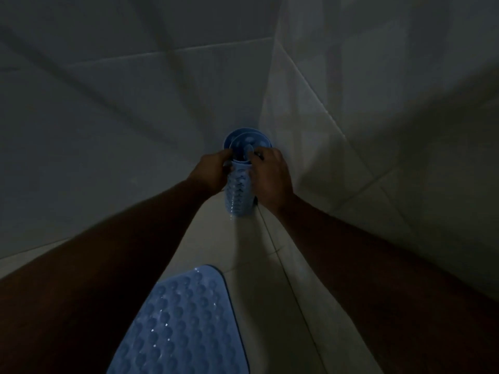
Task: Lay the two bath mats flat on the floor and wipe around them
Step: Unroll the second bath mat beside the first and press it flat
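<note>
A blue bath mat rolled into a tube (240, 193) stands upright in the corner where two tiled walls meet. My left hand (213, 171) grips the roll's upper left side. My right hand (270, 176) grips its upper right side, fingertips at the open top rim. A second blue bath mat (183, 325) with round bumps lies flat on the floor near me, partly hidden by my left forearm.
The room is dim. Pale tiled walls (121, 103) close in on the left and right (378, 103). Light floor tiles (259, 265) run between the flat mat and the corner.
</note>
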